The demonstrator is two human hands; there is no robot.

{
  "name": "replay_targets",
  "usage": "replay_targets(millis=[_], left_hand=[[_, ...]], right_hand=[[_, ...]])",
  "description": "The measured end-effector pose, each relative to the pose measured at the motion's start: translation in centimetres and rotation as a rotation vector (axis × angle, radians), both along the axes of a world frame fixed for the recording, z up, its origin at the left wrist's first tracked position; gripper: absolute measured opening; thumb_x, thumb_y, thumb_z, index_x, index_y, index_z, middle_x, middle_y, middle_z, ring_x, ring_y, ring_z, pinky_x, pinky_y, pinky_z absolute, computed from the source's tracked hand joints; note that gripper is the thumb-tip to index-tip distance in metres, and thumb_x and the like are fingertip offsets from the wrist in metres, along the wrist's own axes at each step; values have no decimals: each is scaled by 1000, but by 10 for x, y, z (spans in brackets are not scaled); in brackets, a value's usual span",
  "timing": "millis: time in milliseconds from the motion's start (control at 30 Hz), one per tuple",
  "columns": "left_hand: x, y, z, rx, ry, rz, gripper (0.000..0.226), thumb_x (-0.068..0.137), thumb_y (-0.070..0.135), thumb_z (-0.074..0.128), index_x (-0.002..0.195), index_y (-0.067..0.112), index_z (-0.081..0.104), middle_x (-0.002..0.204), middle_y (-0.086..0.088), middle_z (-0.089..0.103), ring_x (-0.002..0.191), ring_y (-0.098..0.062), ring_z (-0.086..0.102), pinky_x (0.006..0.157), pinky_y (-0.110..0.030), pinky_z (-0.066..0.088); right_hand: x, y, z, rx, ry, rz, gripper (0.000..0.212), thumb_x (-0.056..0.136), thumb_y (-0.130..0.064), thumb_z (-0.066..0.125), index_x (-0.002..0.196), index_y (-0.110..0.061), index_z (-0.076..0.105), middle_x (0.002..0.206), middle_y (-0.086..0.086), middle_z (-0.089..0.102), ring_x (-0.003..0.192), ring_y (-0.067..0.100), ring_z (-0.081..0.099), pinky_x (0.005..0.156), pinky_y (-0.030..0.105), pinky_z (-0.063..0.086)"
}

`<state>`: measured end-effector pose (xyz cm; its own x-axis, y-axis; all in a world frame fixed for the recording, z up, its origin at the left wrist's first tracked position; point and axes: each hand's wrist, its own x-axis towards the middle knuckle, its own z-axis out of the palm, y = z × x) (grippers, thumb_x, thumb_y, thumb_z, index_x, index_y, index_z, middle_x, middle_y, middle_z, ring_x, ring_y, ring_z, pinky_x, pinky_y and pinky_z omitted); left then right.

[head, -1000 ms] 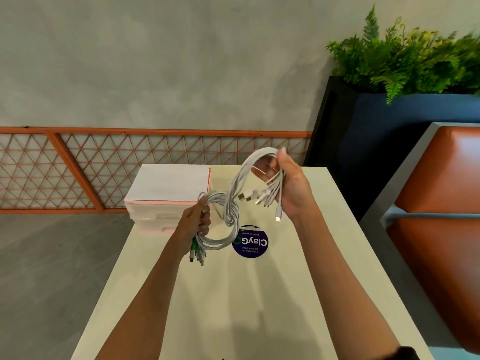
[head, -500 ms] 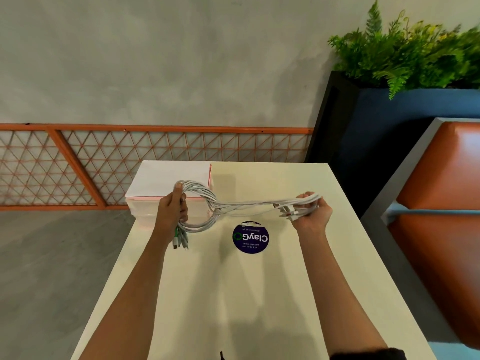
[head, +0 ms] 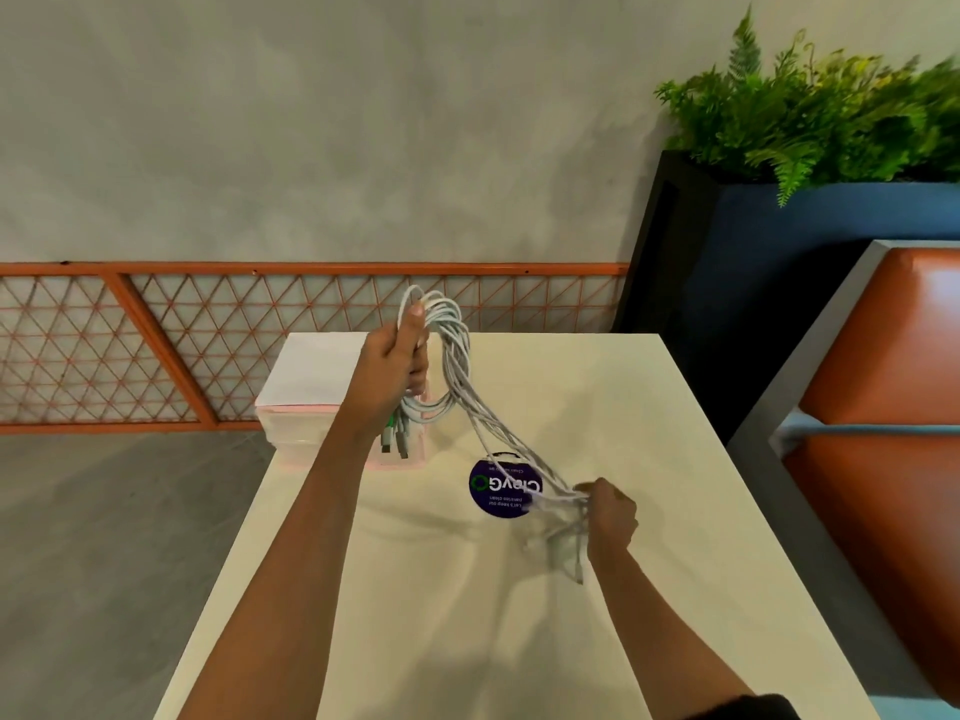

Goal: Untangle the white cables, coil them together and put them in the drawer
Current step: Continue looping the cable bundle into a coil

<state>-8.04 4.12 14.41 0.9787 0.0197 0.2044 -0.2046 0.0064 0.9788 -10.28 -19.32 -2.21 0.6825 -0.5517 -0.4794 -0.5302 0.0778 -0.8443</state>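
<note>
**Fig.** L hand is raised over the far-left part of the tabletop, fingers curled round one side of the coiled cables, thumb laid up along the loops. R hand is low, just above the tabletop and right of centre, closed on the other end of the bundle. That end is motion-blurred, so the exact pinch can't be told. The hands are well apart, one high and one low, w/ several white strands running diagonally between them, nearly straight.

Probable reason: L hand acts as anchor and holds the finished loops, while R hand draws the loose run out so that crossings show and slack can be wound on.

Green-tipped plugs hang below the L wrist, clear of the loops.

Step in hand, by judgement: coiling, approx. mid-task. Nothing is stowed yet.

The drawer box, white-topped w/ pinkish sides, sits at the far-left corner, just behind the L forearm and partly hidden by it. Can't tell if a drawer is open.

A round dark sticker lies flat between the hands, under the strands. Beyond are an orange lattice rail, a planter and an orange seat.
</note>
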Motion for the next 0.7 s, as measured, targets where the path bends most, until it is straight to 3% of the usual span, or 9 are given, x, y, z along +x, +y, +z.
replay_targets(millis=[100, 167, 233, 333, 400, 467, 533, 633, 700], left_hand=[[2, -13, 14, 60, -27, -33, 43, 102, 34, 37, 63, 19, 28, 48, 12, 22, 41, -6, 17, 38, -17, 21], [4, -20, 16, 83, -34, -47, 42, 103, 33, 37, 64, 19, 28, 47, 12, 22, 40, -6, 17, 38, -18, 20], [6, -24, 16, 88, -34, -62, 42, 103, 33, 37, 63, 19, 29, 48, 11, 22, 41, -7, 17, 39, -19, 19], [7, -25, 13, 49, -13, -75, 41, 102, 34, 37, 65, 18, 32, 50, 8, 22, 44, -8, 17, 41, -19, 20], [7, -22, 12, 42, 4, -74, 41, 102, 36, 37, 66, 17, 34, 53, 6, 22, 45, -7, 19, 42, -18, 21], [6, -16, 10, 47, 22, -70, 41, 102, 38, 36, 67, 16, 35, 53, 6, 24, 45, -7, 22, 43, -17, 24], [6, -9, 7, 82, 70, -62, 42, 101, 42, 36, 68, 16, 37, 52, 7, 27, 45, -6, 26, 46, -16, 31], [9, 2, -3, 76, 189, -120, 41, 99, 46, 36, 72, 17, 43, 57, 6, 34, 51, -6, 35, 59, -20, 40], [10, 10, -9, -10, 238, -199, 39, 100, 45, 34, 74, 17, 43, 61, 5, 35, 54, -7, 36, 65, -24, 39]], right_hand=[[16, 10, 27, -199, -168, 148, 19, 87, -22, 53, 92, -22, 71, 90, 5, 72, 101, 28, 63, 87, 32, 43], [26, 22, 62, -61, -360, 369, 26, 97, -32, 45, 103, -20, 67, 100, 2, 73, 104, 16, 62, 85, 28, 39], [30, 41, 102, 47, -376, 742, 48, 98, -52, 34, 117, -17, 61, 107, -4, 69, 102, 2, 58, 85, 22, 34], [33, 65, 128, -26, -347, 1056, 55, 93, -57, 42, 116, -9, 58, 97, -3, 69, 101, 10, 63, 94, 26, 41], [35, 73, 132, 33, -330, 1003, 44, 97, -47, 43, 95, -5, 57, 73, 3, 62, 75, 17, 67, 80, 26, 49], [35, 75, 135, -75, -288, 939, 47, 97, -50, 39, 81, -8, 52, 65, 5, 52, 56, 17, 58, 60, 25, 50], [35, 75, 139, -367, -226, 910, 59, 95, -59, 32, 86, -5, 53, 75, 10, 57, 65, 22, 59, 61, 28, 48], [37, 72, 143, -658, -147, 790, 70, 94, -64, 26, 111, -2, 54, 110, 16, 61, 102, 33, 59, 79, 34, 42], [40, 68, 143, -722, -138, 776, 70, 93, -65, 25, 104, -4, 58, 110, 12, 64, 101, 32, 60, 77, 34, 41]])
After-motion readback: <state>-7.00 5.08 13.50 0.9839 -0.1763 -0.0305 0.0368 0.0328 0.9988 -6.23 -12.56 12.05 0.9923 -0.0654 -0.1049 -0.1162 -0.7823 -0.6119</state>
